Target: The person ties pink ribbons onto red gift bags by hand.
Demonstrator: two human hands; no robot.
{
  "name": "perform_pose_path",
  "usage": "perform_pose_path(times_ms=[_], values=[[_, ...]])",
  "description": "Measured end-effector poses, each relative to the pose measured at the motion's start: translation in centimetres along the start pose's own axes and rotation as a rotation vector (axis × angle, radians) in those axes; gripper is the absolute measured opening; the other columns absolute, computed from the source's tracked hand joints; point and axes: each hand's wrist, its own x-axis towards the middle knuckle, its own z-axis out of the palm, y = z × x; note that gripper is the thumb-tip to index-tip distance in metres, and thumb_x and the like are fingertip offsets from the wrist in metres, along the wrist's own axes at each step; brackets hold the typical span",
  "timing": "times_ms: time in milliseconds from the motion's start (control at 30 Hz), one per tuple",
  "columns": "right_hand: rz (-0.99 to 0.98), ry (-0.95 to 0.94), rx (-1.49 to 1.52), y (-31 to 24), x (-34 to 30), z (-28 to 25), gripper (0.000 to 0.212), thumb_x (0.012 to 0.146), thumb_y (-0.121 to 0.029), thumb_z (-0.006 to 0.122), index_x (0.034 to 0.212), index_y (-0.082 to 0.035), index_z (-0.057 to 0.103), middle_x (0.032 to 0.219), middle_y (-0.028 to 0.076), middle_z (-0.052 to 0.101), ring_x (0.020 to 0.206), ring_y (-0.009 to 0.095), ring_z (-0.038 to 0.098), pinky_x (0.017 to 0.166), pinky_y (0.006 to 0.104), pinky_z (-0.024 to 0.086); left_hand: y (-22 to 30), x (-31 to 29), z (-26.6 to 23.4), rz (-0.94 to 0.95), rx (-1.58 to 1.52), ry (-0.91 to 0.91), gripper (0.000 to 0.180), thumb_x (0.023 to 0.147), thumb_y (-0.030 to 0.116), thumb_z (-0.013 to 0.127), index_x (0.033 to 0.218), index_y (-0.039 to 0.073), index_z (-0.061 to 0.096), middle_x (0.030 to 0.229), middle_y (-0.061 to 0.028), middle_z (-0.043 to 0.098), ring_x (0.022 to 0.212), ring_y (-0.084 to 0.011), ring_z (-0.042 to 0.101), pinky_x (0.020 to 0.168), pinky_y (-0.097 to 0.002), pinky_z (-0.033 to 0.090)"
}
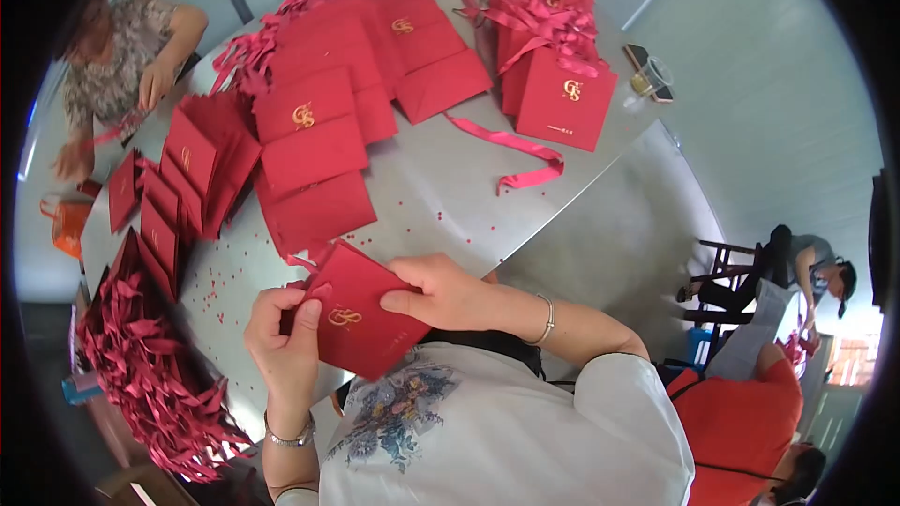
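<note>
A small red gift bag (370, 314) with a gold emblem is held flat and tilted in front of my body. My left hand (281, 342) is closed on its left edge, the thumb by a bit of red ribbon at the bag's top. Gripping the opposite edge, my right hand (445, 292) has its thumb on the front face and its other fingers mostly hidden behind. Just beyond the held bag, a row of overlapping red bags (319, 211) lies on the grey table (441, 187).
Red bags with ribbons (567, 98) pile up at the far right, near a loose ribbon (525, 145), a plastic cup (647, 80) and a phone (661, 94). Ribbon bundles (155, 370) lie at left. Red dots scatter the table. A co-worker (127, 66) sits far left; others are at right.
</note>
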Motion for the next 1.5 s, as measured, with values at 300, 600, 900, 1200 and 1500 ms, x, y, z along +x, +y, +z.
perform_pose_path(times_ms=[300,600,900,1200,1500], values=[[-0.194,0.938,0.14,1.2,-1.5,-17.1,0.02,0.093,-0.005,0.058,0.112,0.0,0.06,0.1,0.001,0.065,0.091,0.009,0.058,0.08,0.0251,0.049,3.7,3.2,5.1,0.386,0.129,-0.088,0.03,0.087,0.018,0.068,0.109,-0.001,0.061,0.117,-0.0178,0.059,0.113,-0.0349,0.055,0.098,-0.0423,0.041],[0.008,1.189,-0.597,11.5,-2.2,-25.8,0.048,0.081,-0.007,0.069,0.127,-0.006,0.055,0.142,0.024,0.04,0.133,0.039,0.038,0.109,0.0418,0.035,6.8,13.2,24.3,0.053,-0.07,-0.57,0.048,0.081,0.015,0.069,0.12,-0.006,0.052,0.112,-0.0213,0.063,0.098,-0.0297,0.064,0.086,-0.037,0.051],[0.036,1.082,-0.361,9.8,-0.5,-26.2,0.079,0.084,-0.006,0.064,0.148,0.004,0.018,0.144,0.02,0.04,0.13,0.026,0.044,0.108,0.0353,0.036,5.2,21.4,34.7,-0.015,0.055,-0.589,0.05,0.074,0.015,0.075,0.109,-0.006,0.048,0.092,-0.0197,0.067,0.07,-0.0263,0.069,0.058,-0.0352,0.055],[-0.01,1.122,0.191,11.7,3.0,-36.2,0.077,0.097,-0.056,0.045,0.148,-0.001,0.027,0.147,0.015,0.038,0.133,0.025,0.039,0.11,0.041,0.03,7.8,25.0,36.2,-0.168,-0.029,-0.528,0.046,0.073,0.009,0.075,0.11,-0.003,0.049,0.079,-0.0123,0.064,0.05,-0.0177,0.059,0.05,-0.0314,0.05],[0.03,1.17,0.413,17.8,15.4,-54.3,0.095,0.092,-0.067,0.041,0.149,0.005,0.016,0.155,0.023,0.022,0.144,0.031,0.023,0.116,0.0427,0.021,4.6,24.4,36.6,0.083,-0.02,-0.469,0.06,0.071,0.02,0.076,0.118,-0.003,0.047,0.101,-0.0259,0.064,0.092,-0.0397,0.065,0.082,-0.0426,0.052]])
